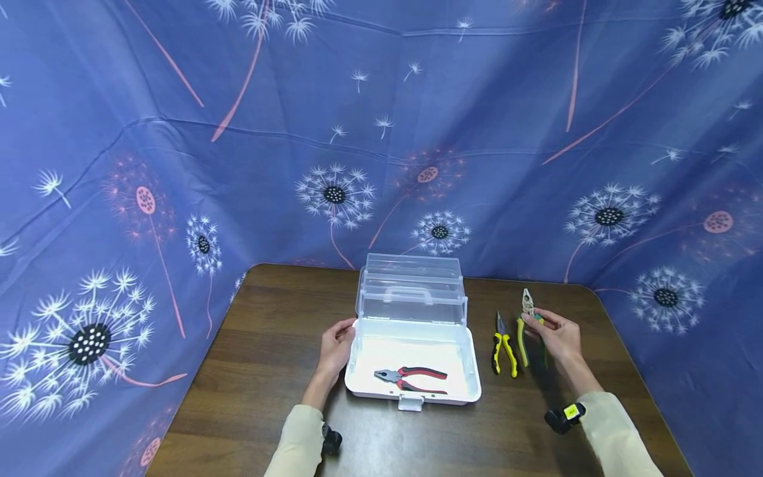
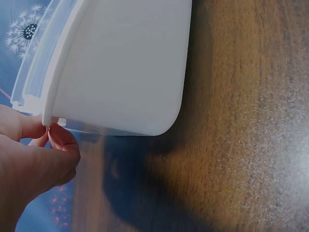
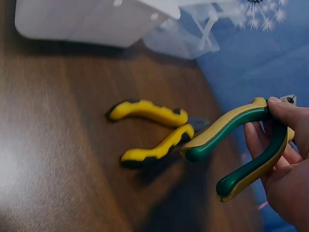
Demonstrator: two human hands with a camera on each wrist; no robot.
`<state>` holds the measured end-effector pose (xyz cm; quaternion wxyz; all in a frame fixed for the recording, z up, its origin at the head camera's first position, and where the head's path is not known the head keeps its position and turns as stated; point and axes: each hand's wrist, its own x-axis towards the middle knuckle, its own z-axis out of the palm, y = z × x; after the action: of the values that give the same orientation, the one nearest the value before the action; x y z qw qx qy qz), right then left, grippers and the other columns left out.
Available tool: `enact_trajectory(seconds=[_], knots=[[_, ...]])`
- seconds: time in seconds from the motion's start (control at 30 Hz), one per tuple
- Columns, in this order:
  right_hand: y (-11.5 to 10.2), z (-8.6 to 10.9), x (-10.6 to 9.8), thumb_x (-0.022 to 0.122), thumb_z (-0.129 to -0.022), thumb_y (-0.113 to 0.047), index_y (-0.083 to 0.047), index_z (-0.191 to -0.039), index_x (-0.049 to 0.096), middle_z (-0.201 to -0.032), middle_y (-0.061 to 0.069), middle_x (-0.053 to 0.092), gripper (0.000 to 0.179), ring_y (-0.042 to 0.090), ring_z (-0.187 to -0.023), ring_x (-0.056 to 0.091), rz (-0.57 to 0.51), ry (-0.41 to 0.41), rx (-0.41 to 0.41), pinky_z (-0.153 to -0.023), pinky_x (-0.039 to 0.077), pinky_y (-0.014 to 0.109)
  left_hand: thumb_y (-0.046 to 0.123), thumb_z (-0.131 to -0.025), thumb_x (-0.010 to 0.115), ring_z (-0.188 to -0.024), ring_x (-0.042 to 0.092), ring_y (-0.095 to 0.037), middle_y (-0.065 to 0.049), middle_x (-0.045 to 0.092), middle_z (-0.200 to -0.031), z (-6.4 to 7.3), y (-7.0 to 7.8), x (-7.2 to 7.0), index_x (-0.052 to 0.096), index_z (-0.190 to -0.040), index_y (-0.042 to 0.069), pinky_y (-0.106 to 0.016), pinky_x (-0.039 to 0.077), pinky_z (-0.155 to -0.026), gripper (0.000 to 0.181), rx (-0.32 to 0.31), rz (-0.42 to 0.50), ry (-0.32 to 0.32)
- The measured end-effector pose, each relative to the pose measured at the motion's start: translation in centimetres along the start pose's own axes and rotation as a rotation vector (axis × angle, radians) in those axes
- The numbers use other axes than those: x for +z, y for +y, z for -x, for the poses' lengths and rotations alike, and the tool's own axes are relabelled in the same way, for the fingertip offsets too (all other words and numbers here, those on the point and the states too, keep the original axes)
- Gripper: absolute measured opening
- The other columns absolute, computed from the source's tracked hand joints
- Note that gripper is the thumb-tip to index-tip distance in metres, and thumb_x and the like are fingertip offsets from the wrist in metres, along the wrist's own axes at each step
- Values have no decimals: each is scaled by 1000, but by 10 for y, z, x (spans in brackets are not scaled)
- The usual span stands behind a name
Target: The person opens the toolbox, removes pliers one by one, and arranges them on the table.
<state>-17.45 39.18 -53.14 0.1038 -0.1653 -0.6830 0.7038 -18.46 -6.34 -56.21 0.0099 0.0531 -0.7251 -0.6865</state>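
Observation:
A white toolbox [image 1: 417, 341] with its clear lid [image 1: 414, 291] raised stands on the table. Inside it lie pliers with red and black handles [image 1: 424, 371]. At the box's left side my left hand [image 1: 336, 348] pinches the rim between thumb and fingers, as the left wrist view shows with the box wall [image 2: 120, 67]. My right hand [image 1: 559, 334] holds pliers with green and yellow handles [image 3: 231, 125] near their pivot, metal nose pointing away and handles spread. Left of that hand, long-nose pliers with yellow and black handles [image 1: 504, 348] lie on the table.
The brown wooden table [image 1: 268, 331] bears everything. A blue cloth with dandelion prints [image 1: 381, 132] hangs behind it and along both sides. A white latch [image 1: 410, 402] hangs at the box's front edge.

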Motion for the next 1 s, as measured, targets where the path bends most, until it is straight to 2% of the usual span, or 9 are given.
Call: enact_trajectory(seconds=[0.13,0.2,0.3,0.5,0.6,0.7,0.9,0.97,1.0], knots=[[12,-1,-7,76,-93,-7,12,-133,59,-80,-11,76,48,7,-72,74,84,33,38,-71,60,29,-6,-102,52,-108,60,-44,-35,62,-116,12,21,0,60,-126,-19,-21,48,-81,28,24,7,-12],[18,-2,-9,76,-94,-9,16,-139,51,-80,-13,75,58,5,-72,73,145,47,64,-73,60,29,-6,-102,52,-107,61,-44,-35,62,-116,12,20,0,60,-126,-19,-19,48,-80,28,29,7,-9],[26,-2,-10,75,-95,-12,15,-140,51,-81,-17,74,58,3,-73,72,228,67,93,-75,60,29,-6,-102,52,-107,60,-45,-36,62,-116,12,20,-1,60,-126,-19,-18,47,-79,28,35,4,-9],[37,-1,-13,73,-96,-11,14,-141,51,-78,-18,71,56,4,-73,73,289,74,151,-74,60,29,-5,-102,51,-107,60,-45,-35,62,-115,14,22,-1,60,-126,-19,-20,48,-80,29,36,-2,-9],[43,0,-16,72,-96,-9,15,-141,50,-79,-14,73,55,5,-73,73,303,65,160,-72,60,29,-6,-102,52,-107,61,-45,-35,62,-115,13,22,-1,60,-126,-19,-20,49,-81,28,31,-5,-11],[48,-1,-18,72,-97,-10,18,-139,51,-81,-10,75,54,6,-72,73,332,45,152,-70,60,28,-7,-102,51,-108,61,-46,-35,63,-115,10,17,0,60,-126,-19,-20,49,-82,28,27,-11,-12],[57,-5,-22,73,-96,-13,17,-136,54,-83,-4,73,54,6,-68,73,438,26,156,-69,60,30,-5,-103,52,-107,62,-42,-32,64,-115,-5,-10,2,61,-126,-18,-21,49,-81,28,35,-30,11],[58,-4,-22,74,-96,-19,15,-134,58,-87,3,72,54,10,-70,73,543,44,141,-74,60,35,-3,-103,53,-106,63,-38,-30,65,-115,-8,-15,1,62,-127,-16,-21,49,-81,28,34,-32,15],[58,-4,-22,75,-96,-21,14,-133,59,-90,10,73,54,15,-74,75,587,55,130,-77,60,40,-2,-103,54,-105,63,-35,-28,66,-115,-9,-17,1,63,-127,-15,-21,49,-82,28,32,-28,16]])
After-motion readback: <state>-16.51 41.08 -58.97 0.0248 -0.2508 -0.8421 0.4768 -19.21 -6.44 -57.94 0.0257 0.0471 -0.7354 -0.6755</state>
